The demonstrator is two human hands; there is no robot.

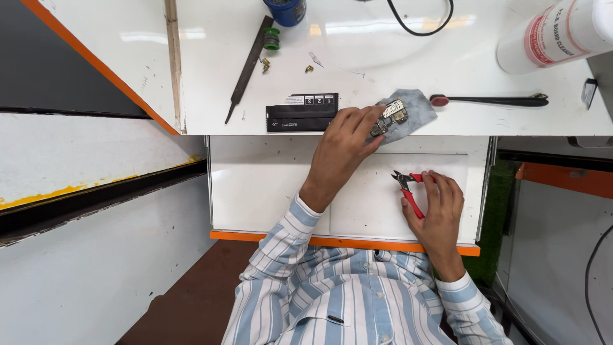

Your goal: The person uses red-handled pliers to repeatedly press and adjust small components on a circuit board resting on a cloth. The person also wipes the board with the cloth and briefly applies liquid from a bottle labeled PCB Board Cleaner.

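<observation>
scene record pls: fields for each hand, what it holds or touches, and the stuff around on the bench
left hand: left hand presses on a small circuit board
board rests on: grey cloth on the white bench
right hand: right hand grips red-handled cutters, tips pointing up-left
cutters position: over the pulled-out white shelf, apart from the board
nearby: black packet, metal file, black-handled brush, white bottle, black cable

Red-handled cutters point(412, 191), grey cloth point(415, 105), blue-and-white striped shirt point(345, 300), orange-edged white table point(345, 243).
</observation>
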